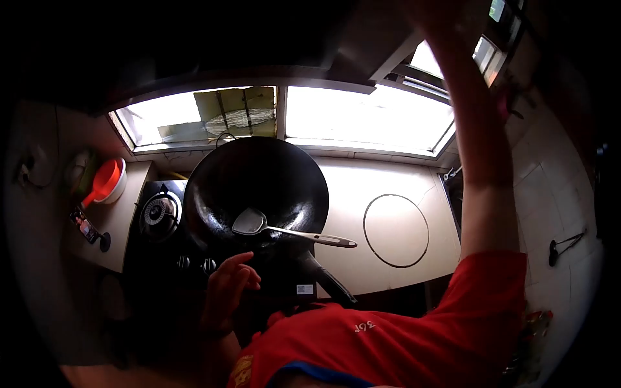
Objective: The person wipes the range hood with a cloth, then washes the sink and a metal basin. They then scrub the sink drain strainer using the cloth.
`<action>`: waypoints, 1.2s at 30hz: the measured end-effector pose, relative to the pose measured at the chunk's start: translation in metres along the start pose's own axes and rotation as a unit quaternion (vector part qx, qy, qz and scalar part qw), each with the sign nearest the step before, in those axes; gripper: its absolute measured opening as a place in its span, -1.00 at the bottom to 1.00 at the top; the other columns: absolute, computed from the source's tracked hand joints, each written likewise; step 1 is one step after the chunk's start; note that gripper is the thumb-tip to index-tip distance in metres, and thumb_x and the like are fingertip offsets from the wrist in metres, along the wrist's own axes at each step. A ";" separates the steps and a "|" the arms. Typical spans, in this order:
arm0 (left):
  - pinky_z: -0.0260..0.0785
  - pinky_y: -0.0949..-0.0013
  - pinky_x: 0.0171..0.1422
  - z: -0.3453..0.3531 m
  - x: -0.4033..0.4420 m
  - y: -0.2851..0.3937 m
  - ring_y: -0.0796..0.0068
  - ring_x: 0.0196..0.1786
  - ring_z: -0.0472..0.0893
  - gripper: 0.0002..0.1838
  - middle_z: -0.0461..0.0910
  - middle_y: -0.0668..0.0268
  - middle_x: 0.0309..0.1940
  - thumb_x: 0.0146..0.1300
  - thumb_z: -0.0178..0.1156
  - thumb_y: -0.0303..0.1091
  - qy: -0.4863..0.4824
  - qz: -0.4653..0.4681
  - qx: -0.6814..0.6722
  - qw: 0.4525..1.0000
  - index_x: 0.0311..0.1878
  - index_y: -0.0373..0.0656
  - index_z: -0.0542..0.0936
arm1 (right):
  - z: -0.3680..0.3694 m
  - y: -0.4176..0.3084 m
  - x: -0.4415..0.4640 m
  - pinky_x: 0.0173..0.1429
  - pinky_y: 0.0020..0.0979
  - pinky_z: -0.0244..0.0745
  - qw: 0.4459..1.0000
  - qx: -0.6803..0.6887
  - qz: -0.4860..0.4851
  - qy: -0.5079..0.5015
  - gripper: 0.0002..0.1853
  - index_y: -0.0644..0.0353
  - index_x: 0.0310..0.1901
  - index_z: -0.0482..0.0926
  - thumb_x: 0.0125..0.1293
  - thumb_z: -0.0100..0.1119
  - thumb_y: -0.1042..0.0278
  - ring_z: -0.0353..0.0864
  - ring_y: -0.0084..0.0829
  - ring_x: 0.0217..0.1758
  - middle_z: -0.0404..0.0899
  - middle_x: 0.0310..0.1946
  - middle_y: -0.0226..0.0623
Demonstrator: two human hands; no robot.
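A large black wok [259, 168] sits on the gas stove in the middle of the head view. A metal spatula [250, 222] lies in it, its pale handle reaching over the right rim. My left hand [233, 281] hovers by the wok's near edge, just past the stove knobs [208, 265]. Its fingers are loosely bent and apart, and nothing shows in them. Up high on the right, my right hand [446, 14] is raised beside the dark hood [369, 48]. Darkness and the frame's top edge hide its fingers and anything they may hold.
A bare burner [160, 212] is left of the wok. On the left counter are a red strainer [107, 176], a white bowl [118, 191] and a phone on a stand [84, 225]. The right countertop [343, 181] has a circular outline [396, 231]. Windows [369, 119] line the back.
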State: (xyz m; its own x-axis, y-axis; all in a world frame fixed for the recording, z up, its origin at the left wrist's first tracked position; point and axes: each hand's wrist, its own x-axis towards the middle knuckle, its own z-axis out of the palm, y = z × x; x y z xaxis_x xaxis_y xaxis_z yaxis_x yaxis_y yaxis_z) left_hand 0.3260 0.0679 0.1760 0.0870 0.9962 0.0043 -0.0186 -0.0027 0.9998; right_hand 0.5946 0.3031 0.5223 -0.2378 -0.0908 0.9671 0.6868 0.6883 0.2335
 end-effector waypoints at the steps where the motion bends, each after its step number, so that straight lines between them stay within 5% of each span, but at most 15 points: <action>1: 0.44 0.51 -0.24 0.000 0.001 -0.008 0.57 -0.39 0.55 -0.65 0.56 0.26 -0.41 0.34 -0.02 -0.28 -0.003 0.017 -0.005 1.000 0.11 -0.25 0.39 | 0.018 0.016 -0.027 0.23 -0.04 0.19 0.969 -0.218 -0.117 -0.013 -0.61 0.22 0.05 0.40 0.17 -0.05 0.30 0.37 -0.19 0.11 0.42 0.01 -0.15; 2: 0.45 0.51 -0.25 0.000 0.001 -0.014 0.57 -0.39 0.55 -0.66 0.56 0.25 -0.41 0.34 -0.02 -0.29 -0.005 0.034 -0.012 0.999 0.11 -0.26 0.40 | 0.038 0.035 -0.058 0.23 -0.08 0.20 0.878 -0.420 -0.230 -0.023 -0.62 0.22 0.07 0.39 0.21 -0.07 0.31 0.36 -0.25 0.12 0.42 0.03 -0.16; 4: 0.45 0.50 -0.27 -0.004 -0.004 -0.021 0.55 -0.40 0.55 -0.63 0.56 0.25 -0.42 0.33 0.01 -0.25 0.013 0.028 -0.010 0.999 0.11 -0.26 0.40 | 0.067 0.087 -0.139 -0.12 -0.22 0.51 0.944 -0.248 -0.152 -0.156 -0.67 0.10 0.00 0.46 0.24 0.06 0.16 0.52 -0.24 -0.03 0.53 -0.23 -0.08; 8: 0.46 0.49 -0.29 -0.009 -0.020 -0.023 0.53 -0.41 0.56 -0.61 0.56 0.24 -0.42 0.33 0.02 -0.21 0.048 0.005 -0.005 0.999 0.11 -0.25 0.40 | 0.068 0.040 -0.194 0.00 -0.18 0.48 0.981 -0.095 -0.004 -0.167 -0.69 0.06 0.03 0.44 0.27 0.05 0.22 0.52 -0.23 -0.01 0.53 -0.19 -0.10; 10: 0.46 0.50 -0.29 -0.007 -0.025 -0.019 0.55 -0.41 0.56 -0.65 0.56 0.25 -0.43 0.33 0.00 -0.28 0.042 0.007 0.008 0.999 0.11 -0.26 0.40 | 0.060 0.036 -0.199 0.06 -0.17 0.48 0.862 -0.039 0.129 -0.488 -0.63 0.06 0.10 0.40 0.26 0.08 0.23 0.53 -0.22 0.01 0.53 -0.12 -0.12; 14: 0.46 0.49 -0.28 -0.009 -0.034 -0.025 0.54 -0.39 0.56 -0.65 0.56 0.26 -0.42 0.35 -0.03 -0.29 0.017 0.012 0.016 1.000 0.11 -0.27 0.39 | 0.062 0.042 -0.213 -0.13 -0.33 0.57 0.931 0.030 0.066 -0.358 -0.70 0.13 -0.01 0.48 0.31 0.02 0.18 0.61 -0.39 -0.24 0.58 -0.30 -0.18; 17: 0.46 0.49 -0.28 -0.008 -0.038 -0.027 0.55 -0.39 0.56 -0.66 0.56 0.26 -0.43 0.35 -0.04 -0.32 0.027 -0.012 -0.009 1.000 0.11 -0.28 0.38 | 0.070 0.038 -0.215 -0.11 -0.36 0.55 0.916 0.231 0.225 -0.240 -0.69 0.16 -0.03 0.47 0.33 -0.01 0.14 0.59 -0.42 -0.18 0.55 -0.16 -0.18; 19: 0.46 0.49 -0.28 -0.008 -0.039 -0.027 0.55 -0.40 0.56 -0.66 0.57 0.26 -0.42 0.35 -0.04 -0.32 0.030 -0.013 -0.013 0.999 0.12 -0.28 0.38 | 0.075 0.022 -0.211 -0.13 -0.36 0.53 0.830 0.313 0.446 -0.116 -0.71 0.19 -0.15 0.49 0.34 -0.04 0.12 0.58 -0.46 -0.19 0.55 -0.22 -0.25; 20: 0.46 0.50 -0.28 -0.007 -0.040 -0.026 0.54 -0.40 0.56 -0.66 0.57 0.25 -0.41 0.35 -0.05 -0.33 0.032 -0.013 -0.017 0.999 0.12 -0.28 0.38 | 0.083 0.023 -0.216 -0.13 -0.36 0.53 0.829 0.314 0.448 -0.116 -0.71 0.19 -0.15 0.49 0.34 -0.04 0.12 0.58 -0.46 -0.19 0.55 -0.22 -0.25; 23: 0.46 0.51 -0.29 -0.005 -0.040 -0.024 0.54 -0.40 0.56 -0.66 0.57 0.24 -0.40 0.35 -0.04 -0.34 0.026 -0.015 -0.030 0.999 0.13 -0.28 0.38 | 0.103 0.003 -0.216 -0.21 -0.39 0.52 0.647 0.559 0.518 -0.034 -0.81 0.19 -0.25 0.49 0.30 -0.04 0.26 0.55 -0.52 -0.26 0.52 -0.41 -0.27; 24: 0.46 0.51 -0.29 -0.005 -0.039 -0.025 0.54 -0.40 0.56 -0.66 0.57 0.24 -0.40 0.35 -0.04 -0.34 0.028 -0.015 -0.030 0.999 0.13 -0.28 0.38 | 0.107 0.007 -0.216 -0.21 -0.39 0.52 0.645 0.561 0.518 -0.035 -0.81 0.19 -0.25 0.49 0.30 -0.04 0.26 0.55 -0.52 -0.26 0.52 -0.41 -0.27; 25: 0.47 0.50 -0.29 -0.007 -0.039 -0.027 0.53 -0.40 0.57 -0.66 0.57 0.23 -0.40 0.35 -0.04 -0.33 0.027 -0.015 -0.024 0.999 0.13 -0.28 0.38 | 0.111 0.012 -0.214 -0.15 -0.39 0.52 0.769 0.427 0.436 -0.192 -0.71 0.22 -0.12 0.40 0.22 0.11 0.24 0.53 -0.46 -0.16 0.49 -0.28 -0.26; 28: 0.48 0.49 -0.28 -0.007 -0.040 -0.031 0.53 -0.39 0.57 -0.66 0.56 0.23 -0.40 0.35 -0.04 -0.33 0.027 -0.024 -0.022 0.999 0.12 -0.29 0.38 | 0.111 0.012 -0.205 -0.09 -0.34 0.55 0.819 0.277 0.401 -0.302 -0.37 0.27 0.04 0.30 -0.01 0.39 0.22 0.52 -0.37 -0.05 0.49 -0.15 -0.20; 30: 0.49 0.48 -0.28 -0.004 -0.038 -0.032 0.53 -0.39 0.57 -0.66 0.56 0.23 -0.40 0.35 -0.03 -0.33 0.026 -0.031 -0.026 0.999 0.12 -0.29 0.38 | 0.102 0.021 -0.199 -0.05 -0.30 0.56 0.877 0.154 0.263 -0.372 -0.35 0.30 0.04 0.34 -0.05 0.42 0.21 0.58 -0.30 -0.12 0.53 -0.18 -0.16; 36: 0.49 0.47 -0.28 0.007 -0.023 -0.030 0.55 -0.39 0.57 -0.66 0.57 0.24 -0.39 0.35 -0.03 -0.32 0.000 -0.063 -0.031 0.998 0.11 -0.27 0.40 | 0.113 0.039 -0.194 -0.15 -0.34 0.54 0.818 0.271 0.367 -0.349 -0.53 0.28 -0.16 0.54 -0.13 0.47 0.29 0.62 -0.32 -0.32 0.60 -0.28 -0.19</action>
State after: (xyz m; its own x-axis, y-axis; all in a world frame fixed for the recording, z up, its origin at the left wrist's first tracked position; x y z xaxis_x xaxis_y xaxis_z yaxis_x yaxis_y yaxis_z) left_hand 0.3319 0.0449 0.1463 0.0917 0.9884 -0.1208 -0.0687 0.1273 0.9895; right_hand 0.5902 0.4286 0.3323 -0.3619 0.7942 0.4881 0.4607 0.6075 -0.6471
